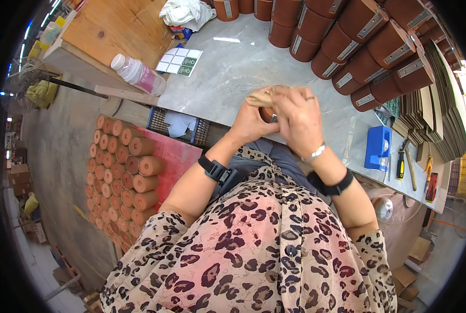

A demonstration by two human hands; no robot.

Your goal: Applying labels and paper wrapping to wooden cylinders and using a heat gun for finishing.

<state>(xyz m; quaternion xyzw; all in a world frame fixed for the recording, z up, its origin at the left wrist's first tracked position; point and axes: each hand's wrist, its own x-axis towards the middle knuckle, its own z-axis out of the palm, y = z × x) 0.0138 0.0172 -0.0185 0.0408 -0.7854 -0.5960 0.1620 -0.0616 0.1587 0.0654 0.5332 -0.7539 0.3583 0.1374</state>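
Head view | left hand (247,123) grips brown container (266,113) | right hand (299,116) clutches tan cloth (259,98) (slightly blurred)

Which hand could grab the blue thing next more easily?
Probably the right hand: the blue thing lies on that side, farther from the left hand. Both seem busy with the cloth and pot, though.
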